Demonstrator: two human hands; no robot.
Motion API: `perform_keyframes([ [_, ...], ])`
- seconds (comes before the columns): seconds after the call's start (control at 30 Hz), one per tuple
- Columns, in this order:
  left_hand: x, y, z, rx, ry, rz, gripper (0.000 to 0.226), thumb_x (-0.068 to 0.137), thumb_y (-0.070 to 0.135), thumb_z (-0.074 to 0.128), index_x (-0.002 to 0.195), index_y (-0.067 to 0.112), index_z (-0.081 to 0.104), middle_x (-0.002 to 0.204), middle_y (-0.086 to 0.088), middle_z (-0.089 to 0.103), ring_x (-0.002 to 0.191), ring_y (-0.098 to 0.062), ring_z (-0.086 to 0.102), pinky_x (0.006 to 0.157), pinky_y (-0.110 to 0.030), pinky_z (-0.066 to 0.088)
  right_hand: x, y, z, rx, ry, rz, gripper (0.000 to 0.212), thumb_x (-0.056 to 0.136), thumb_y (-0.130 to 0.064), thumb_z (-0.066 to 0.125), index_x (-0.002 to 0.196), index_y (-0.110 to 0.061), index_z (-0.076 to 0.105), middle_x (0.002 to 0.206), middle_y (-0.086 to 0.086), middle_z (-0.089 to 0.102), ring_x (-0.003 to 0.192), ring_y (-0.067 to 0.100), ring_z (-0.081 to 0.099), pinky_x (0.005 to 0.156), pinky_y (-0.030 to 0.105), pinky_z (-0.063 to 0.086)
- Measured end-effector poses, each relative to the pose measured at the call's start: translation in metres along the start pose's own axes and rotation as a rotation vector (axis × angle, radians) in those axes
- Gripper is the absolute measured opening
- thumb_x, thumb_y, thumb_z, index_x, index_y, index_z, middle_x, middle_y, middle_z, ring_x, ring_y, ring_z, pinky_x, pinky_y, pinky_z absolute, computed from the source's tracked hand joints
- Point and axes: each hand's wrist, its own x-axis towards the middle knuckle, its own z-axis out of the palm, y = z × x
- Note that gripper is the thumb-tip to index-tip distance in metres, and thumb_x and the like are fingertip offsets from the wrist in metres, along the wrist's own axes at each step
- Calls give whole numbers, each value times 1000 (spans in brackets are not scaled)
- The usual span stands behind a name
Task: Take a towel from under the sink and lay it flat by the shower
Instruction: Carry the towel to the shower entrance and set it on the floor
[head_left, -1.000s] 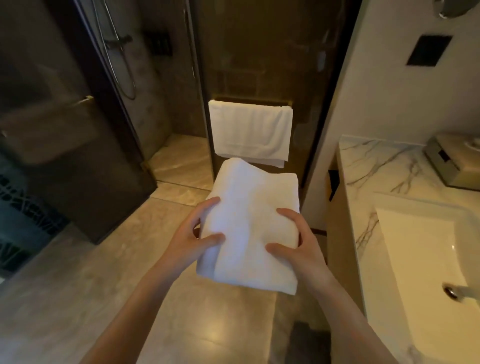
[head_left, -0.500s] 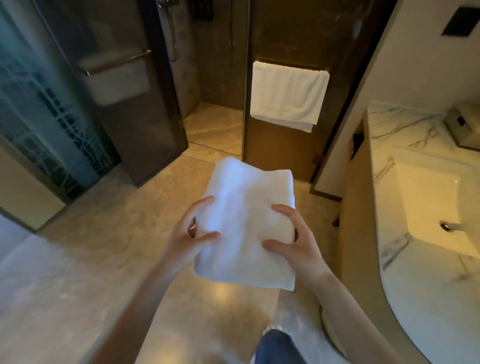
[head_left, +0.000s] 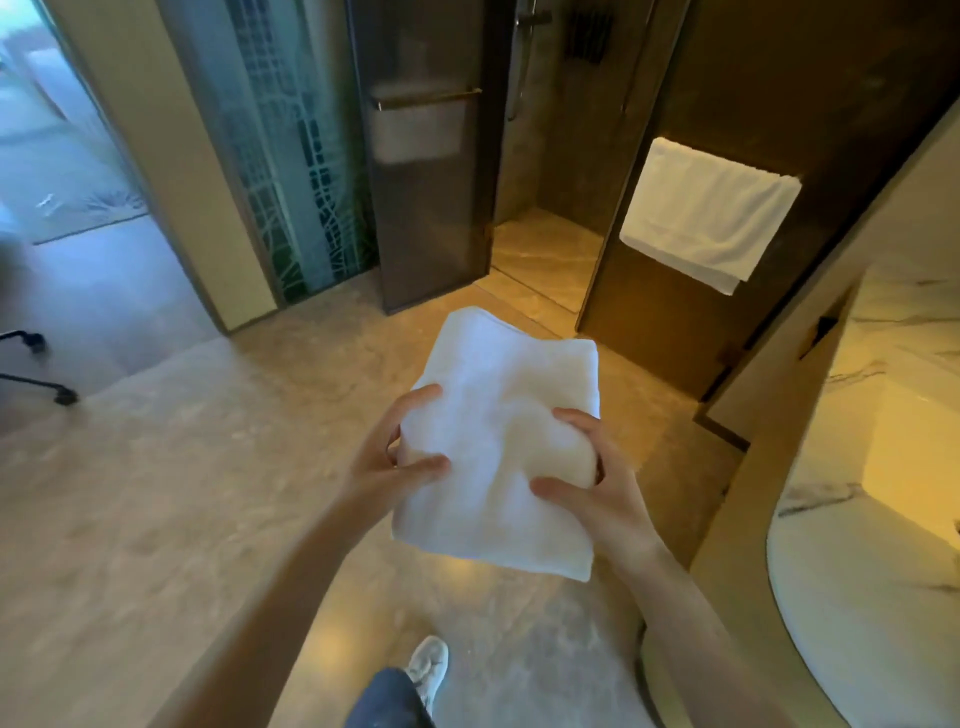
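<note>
Towel (head_left: 498, 441), folded, is squeezed by the left hand (head_left: 387, 462) and right hand (head_left: 592, 499); dropped folded, it won't lie flat.

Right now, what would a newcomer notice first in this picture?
First, the folded white towel at the centre, gripped by the left hand and the right hand above the stone floor. Next, a second white towel hanging on the dark glass at upper right, beside the open shower doorway.

Folded towel (head_left: 498, 441) held between both hands above the floor (head_left: 182, 519); shower (head_left: 545, 244) ahead, bench (head_left: 883, 519) right.
</note>
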Motion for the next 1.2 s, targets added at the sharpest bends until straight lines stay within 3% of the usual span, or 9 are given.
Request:
perform_keyframes([
  [0.3, -155, -4, -5, -14, 216, -91, 71, 70, 9, 76, 130, 41, 55, 109, 11, 70, 97, -17, 67, 82, -36, 58, -91, 17, 30, -8, -212, 11, 68, 66, 3, 80, 115, -38, 59, 102, -30, 62, 88, -5, 62, 64, 17, 53],
  [0.5, -216, 4, -35, -16, 373, -84, 69, 69, 11, 77, 128, 41, 56, 111, 13, 67, 93, -13, 68, 74, -29, 56, -110, 14, 78, -2, -358, 0, 71, 62, 4, 82, 115, -38, 60, 107, -27, 63, 93, 1, 63, 68, 21, 54],
  [0.63, -244, 9, -69, -18, 487, -82, 68, 68, 11, 78, 125, 41, 59, 107, 22, 66, 89, -9, 67, 71, -26, 56, -112, 7, 126, 1, -454, -18, 69, 55, -11, 82, 114, -38, 59, 109, -25, 62, 96, 2, 63, 68, 22, 54],
  [0.77, -269, 12, -118, 8, 575, -95, 67, 69, 13, 78, 124, 45, 58, 112, 21, 66, 91, -10, 69, 73, -28, 57, -111, 2, 187, -3, -537, -15, 70, 55, -15, 83, 116, -40, 59, 117, -15, 62, 106, 14, 62, 78, 36, 57],
  [0.9, -287, 11, -173, 52, 636, -116, 69, 75, 11, 81, 128, 47, 54, 114, 27, 61, 93, -6, 68, 72, -27, 58, -108, -6, 249, -18, -592, -26, 72, 56, -15, 86, 117, -41, 59, 114, -22, 61, 108, 12, 60, 83, 40, 57],
  [1.03, -299, 14, -227, 93, 690, -121, 68, 78, 12, 79, 126, 53, 52, 111, 36, 55, 92, 3, 64, 66, -19, 56, -101, -13, 310, -8, -643, -42, 71, 63, -1, 86, 118, -39, 59, 111, -26, 60, 104, 9, 61, 79, 35, 59],
  [1.2, -294, 16, -285, 96, 698, -110, 66, 79, 13, 79, 123, 55, 53, 125, 22, 52, 97, -1, 63, 70, -22, 57, -82, -21, 369, -36, -670, -77, 70, 65, -5, 85, 121, -37, 57, 118, -21, 57, 100, -5, 58, 73, 18, 55],
])
